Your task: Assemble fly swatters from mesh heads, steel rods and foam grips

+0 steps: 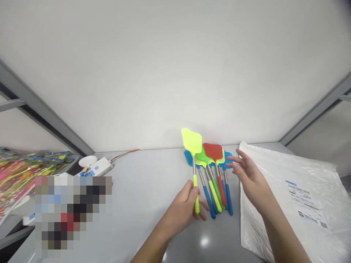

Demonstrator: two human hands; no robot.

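Observation:
My left hand is closed round the yellow handle of a neon-yellow fly swatter, which it holds upright, head toward the wall. Just right of it, several more fly swatters lie fanned on the grey table, with green, red and blue heads and blue, green and red handles. My right hand hovers over the right side of that fan, fingers spread and empty, close to the red and blue heads.
A large white plastic mailing bag with a printed label lies at the right. A white power strip with a trailing cable sits at the left, beside a small white round object. Packaged colourful goods pile up at the far left.

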